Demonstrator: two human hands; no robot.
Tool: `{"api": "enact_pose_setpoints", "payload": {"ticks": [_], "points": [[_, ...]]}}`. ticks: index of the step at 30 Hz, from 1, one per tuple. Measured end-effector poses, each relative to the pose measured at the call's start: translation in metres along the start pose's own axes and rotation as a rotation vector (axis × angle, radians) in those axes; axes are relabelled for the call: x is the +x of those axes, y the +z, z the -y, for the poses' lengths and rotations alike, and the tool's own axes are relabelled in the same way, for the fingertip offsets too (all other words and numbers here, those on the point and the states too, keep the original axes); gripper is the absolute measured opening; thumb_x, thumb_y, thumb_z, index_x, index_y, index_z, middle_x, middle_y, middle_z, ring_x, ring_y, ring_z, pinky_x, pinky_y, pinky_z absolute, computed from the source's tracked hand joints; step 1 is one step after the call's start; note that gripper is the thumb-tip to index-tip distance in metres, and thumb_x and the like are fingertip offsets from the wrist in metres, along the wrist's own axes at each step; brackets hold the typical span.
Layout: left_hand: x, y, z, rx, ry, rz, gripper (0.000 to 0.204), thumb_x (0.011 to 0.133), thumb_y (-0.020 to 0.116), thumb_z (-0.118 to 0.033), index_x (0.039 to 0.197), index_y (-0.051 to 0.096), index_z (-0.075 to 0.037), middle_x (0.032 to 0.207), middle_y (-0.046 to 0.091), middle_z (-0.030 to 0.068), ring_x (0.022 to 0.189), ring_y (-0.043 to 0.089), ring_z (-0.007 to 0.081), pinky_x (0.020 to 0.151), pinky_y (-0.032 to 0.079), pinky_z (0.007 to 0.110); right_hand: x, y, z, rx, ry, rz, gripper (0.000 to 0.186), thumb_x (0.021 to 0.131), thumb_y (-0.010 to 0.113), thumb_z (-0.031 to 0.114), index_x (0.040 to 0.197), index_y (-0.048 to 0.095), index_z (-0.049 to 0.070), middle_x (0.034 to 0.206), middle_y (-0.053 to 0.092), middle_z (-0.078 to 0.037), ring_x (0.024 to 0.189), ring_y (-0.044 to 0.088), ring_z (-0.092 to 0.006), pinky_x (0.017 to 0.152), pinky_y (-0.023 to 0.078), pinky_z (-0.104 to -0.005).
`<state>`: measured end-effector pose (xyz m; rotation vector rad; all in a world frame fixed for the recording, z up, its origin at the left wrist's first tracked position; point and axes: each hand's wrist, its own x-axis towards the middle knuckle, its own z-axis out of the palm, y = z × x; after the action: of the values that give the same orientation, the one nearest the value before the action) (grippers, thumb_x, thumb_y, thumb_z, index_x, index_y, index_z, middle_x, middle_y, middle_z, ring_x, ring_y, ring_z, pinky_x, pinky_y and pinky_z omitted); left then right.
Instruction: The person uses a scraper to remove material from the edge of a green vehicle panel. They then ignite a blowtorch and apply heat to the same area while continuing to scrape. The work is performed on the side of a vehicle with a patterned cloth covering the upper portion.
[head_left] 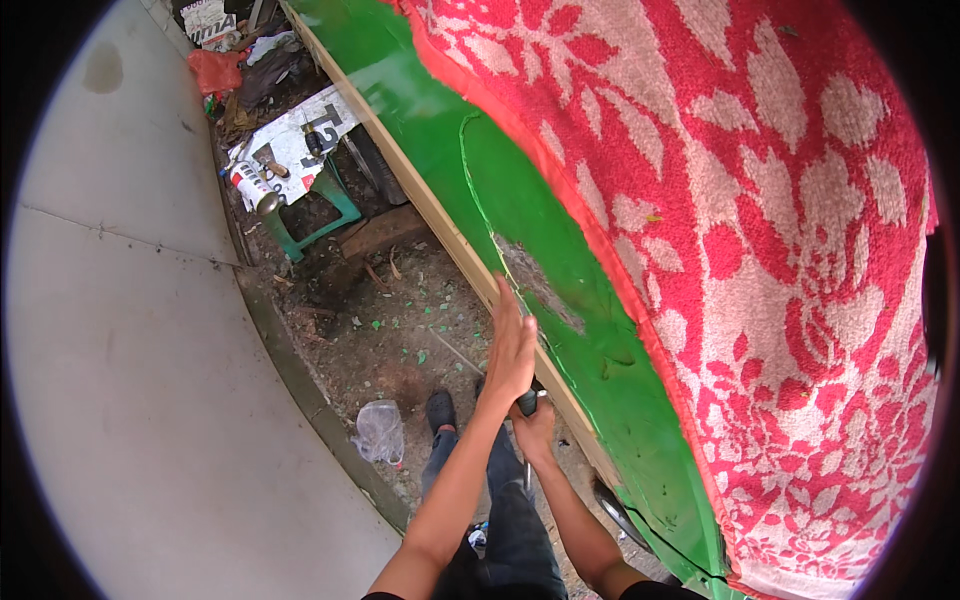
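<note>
My left hand (513, 345) lies flat along the pale wooden strip (440, 205), its fingers stretched out and together beside the edge of a glossy green panel (600, 375). Just below it, my right hand (535, 428) is closed round a tool with a dark handle (527, 402). Bits of metal show beside the fist, but the tool's working end is hidden. In the panel, near my left fingertips, is a rough grey scraped patch (540, 283). A thin raised green line (472, 165) curves along the panel toward that patch.
A red and white floral cloth (740, 230) covers the panel's right side. A pale wall (130, 330) stands at left. On the dirt floor are a clear plastic bag (379, 432), green flakes and a green stool (335, 210), with a white can (248, 184) on a printed board (290, 140).
</note>
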<state>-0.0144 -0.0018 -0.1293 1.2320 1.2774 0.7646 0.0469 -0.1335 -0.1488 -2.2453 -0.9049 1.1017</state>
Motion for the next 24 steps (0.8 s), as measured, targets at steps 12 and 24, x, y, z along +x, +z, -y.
{"api": "enact_pose_setpoints", "payload": {"ticks": [12, 24], "points": [[-0.083, -0.063, -0.02, -0.005, 0.023, -0.443, 0.025, 0.101, 0.05, -0.021, 0.101, 0.063, 0.001, 0.079, 0.067, 0.014, 0.068, 0.064, 0.0248, 0.066, 0.05, 0.036, -0.024, -0.002, 0.022, 0.181, -0.138, -0.065, 0.028, 0.084, 0.075, 0.024, 0.105, 0.072, 0.005, 0.084, 0.073, -0.015, 0.077, 0.071, -0.0267, 0.072, 0.053, -0.0371], [-0.131, -0.144, -0.059, -0.494, 0.083, -0.25, 0.03, 0.105, 0.049, -0.031, 0.112, 0.059, -0.004, 0.097, 0.064, 0.0051, 0.086, 0.06, 0.0129, 0.076, 0.05, 0.029, -0.091, -0.011, 0.178, 0.236, -0.46, 0.089, 0.033, 0.083, 0.076, 0.027, 0.102, 0.069, 0.001, 0.083, 0.071, -0.015, 0.075, 0.069, -0.0246, 0.071, 0.052, -0.0369]]}}
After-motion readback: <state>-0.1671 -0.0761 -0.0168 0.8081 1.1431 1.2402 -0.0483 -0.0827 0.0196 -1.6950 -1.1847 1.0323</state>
